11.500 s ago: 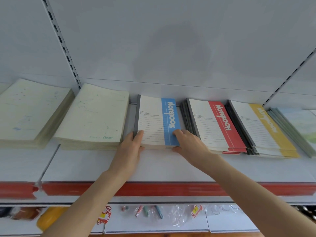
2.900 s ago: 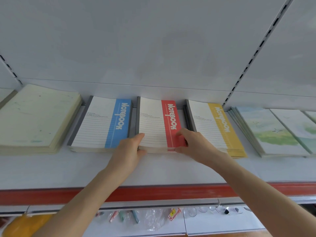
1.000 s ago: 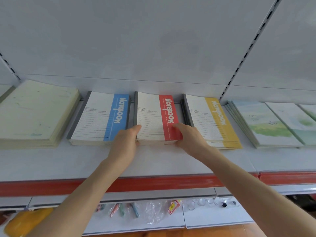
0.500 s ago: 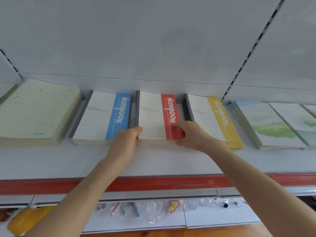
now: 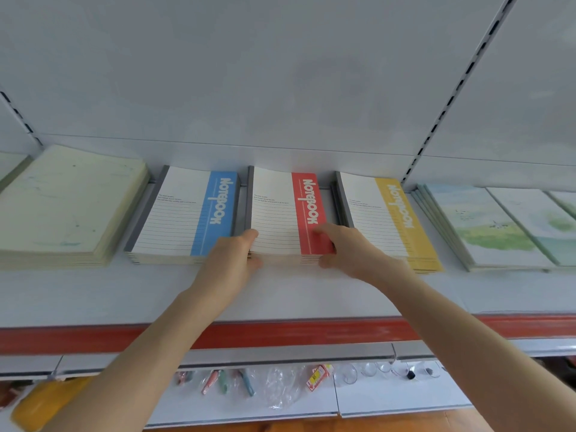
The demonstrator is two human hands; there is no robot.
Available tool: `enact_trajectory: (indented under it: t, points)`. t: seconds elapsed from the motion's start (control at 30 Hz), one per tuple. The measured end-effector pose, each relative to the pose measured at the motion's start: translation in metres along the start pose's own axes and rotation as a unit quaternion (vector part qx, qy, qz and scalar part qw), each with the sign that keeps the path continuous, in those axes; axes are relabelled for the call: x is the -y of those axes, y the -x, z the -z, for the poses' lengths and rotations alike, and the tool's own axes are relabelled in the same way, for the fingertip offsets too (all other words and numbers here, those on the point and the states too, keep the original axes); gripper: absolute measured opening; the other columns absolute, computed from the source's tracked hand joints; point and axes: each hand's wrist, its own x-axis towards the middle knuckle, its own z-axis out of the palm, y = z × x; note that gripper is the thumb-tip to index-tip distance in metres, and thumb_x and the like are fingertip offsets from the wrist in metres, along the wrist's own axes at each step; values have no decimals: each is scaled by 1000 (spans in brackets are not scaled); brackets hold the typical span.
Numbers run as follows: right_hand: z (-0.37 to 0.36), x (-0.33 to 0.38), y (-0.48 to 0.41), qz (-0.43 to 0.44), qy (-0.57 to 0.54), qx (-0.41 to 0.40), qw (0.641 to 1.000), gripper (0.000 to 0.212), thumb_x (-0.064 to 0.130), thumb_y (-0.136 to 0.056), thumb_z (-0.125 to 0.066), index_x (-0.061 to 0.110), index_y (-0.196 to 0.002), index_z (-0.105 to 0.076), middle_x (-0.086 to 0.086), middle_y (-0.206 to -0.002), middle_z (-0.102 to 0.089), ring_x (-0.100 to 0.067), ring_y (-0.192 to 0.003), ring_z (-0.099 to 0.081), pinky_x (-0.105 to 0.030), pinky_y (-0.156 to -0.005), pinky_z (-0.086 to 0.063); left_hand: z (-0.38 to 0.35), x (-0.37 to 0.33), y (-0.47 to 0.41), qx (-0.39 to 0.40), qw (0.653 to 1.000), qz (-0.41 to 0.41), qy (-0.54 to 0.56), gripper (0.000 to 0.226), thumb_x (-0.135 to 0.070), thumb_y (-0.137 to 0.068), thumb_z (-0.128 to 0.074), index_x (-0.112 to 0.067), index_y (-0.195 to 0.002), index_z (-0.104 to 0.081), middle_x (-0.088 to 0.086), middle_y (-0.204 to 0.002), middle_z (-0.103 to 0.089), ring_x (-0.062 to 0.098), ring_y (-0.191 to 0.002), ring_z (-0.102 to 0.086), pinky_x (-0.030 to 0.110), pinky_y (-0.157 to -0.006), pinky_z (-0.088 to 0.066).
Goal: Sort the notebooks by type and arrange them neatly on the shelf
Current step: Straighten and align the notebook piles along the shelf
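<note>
Just right of the blue stack (image 5: 184, 219) on the shelf (image 5: 280, 294), our left grip (image 5: 230, 260) curls round the red stack (image 5: 277, 213) at its 7 o'clock corner. Our right grip (image 5: 352, 247) pinches the 5 o'clock corner, beside the yellow stack (image 5: 386, 219). We judge the notebooks bendy and likely to slide, so we'd clamp the full thickness.

I faced a pale grey back panel (image 5: 280, 73) with slotted uprights (image 5: 448, 104); a red strip (image 5: 280, 333) fronted the shelf (image 5: 311, 297), and below lay what seemed wooden floor (image 5: 374, 424).
</note>
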Motion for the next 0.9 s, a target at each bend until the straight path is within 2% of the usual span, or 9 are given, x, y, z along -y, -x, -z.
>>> enact_trajectory:
  t: [0.07,0.13,0.33,0.43,0.57,0.67,0.73,0.83,0.9]
  points:
    - [-5,1,-3,-8,37,7,999,60,7,-87,-60,14,-139,-32,-8,-131,-51,-25,-114,-52,-31,-87,-45,-2,-1,-1,18,999,-6,-49,57,-8,-90,-57,-12,-142,-33,13,-99,-60,23,-91,-57,28,-78,-44]
    - [-11,1,-6,-9,71,-3,997,62,8,-88,-59,13,-140,-28,-11,-130,-50,-28,-115,-52,-35,-92,-45,-5,0,-2,10,996,-17,-91,55,-3,-91,-51,-12,-141,-31,12,-96,-59,22,-89,-57,33,-80,-48]
    - [-11,-3,-5,-4,53,-41,998,49,7,-88,-57,12,-134,-40,-10,-123,-57,-28,-108,-55,-33,-86,-47,-7,1,-1,-13,998,-15,-65,46,1,-91,-48,-7,-136,-39,15,-99,-61,25,-91,-58,38,-82,-49]
    - [-10,-3,-7,-4,50,-36,998,52,9,-87,-60,13,-134,-40,-9,-125,-55,-27,-111,-54,-33,-88,-45,-9,2,-4,-19,997,-15,-73,39,2,-90,-48,-5,-129,-45,16,-94,-61,27,-88,-59,41,-80,-50]
    - [-6,-2,-5,-1,26,-11,1000,55,11,-87,-62,13,-136,-38,-7,-129,-53,-25,-113,-53,-32,-90,-44,-4,2,-6,6,999,-13,-34,27,1,-89,-51,-6,-116,-52,8,-86,-50,19,-78,-48,34,-75,-43]
    - [3,-2,-7,13,43,18,999,46,11,-86,-62,11,-129,-46,-5,-119,-57,-25,-105,-55,-29,-81,-45,-1,8,-10,3,1000,-2,-10,24,3,-89,-51,-21,-95,-52,4,-88,-46,12,-76,-44,26,-69,-34]
    - [6,-4,-10,18,48,13,999,35,9,-86,-60,8,-119,-52,-5,-108,-60,-22,-91,-56,-25,-68,-43,-2,10,-9,-4,999,14,36,27,1,-92,-47,-20,-103,-58,4,-95,-49,6,-77,-49,20,-68,-35]
    - [2,-5,-10,25,62,10,998,24,11,-90,-56,7,-113,-52,-9,-106,-61,-23,-86,-54,-26,-70,-39,-3,8,-6,-3,998,23,51,37,-2,-95,-43,-10,-130,-52,15,-116,-59,12,-98,-59,19,-83,-38]
    - [-2,-6,-7,28,59,2,998,20,13,-92,-53,7,-112,-52,-10,-107,-61,-21,-84,-52,-25,-70,-37,-5,9,-5,-7,1000,10,19,33,2,-93,-44,-3,-124,-55,18,-108,-62,17,-96,-60,26,-83,-42]
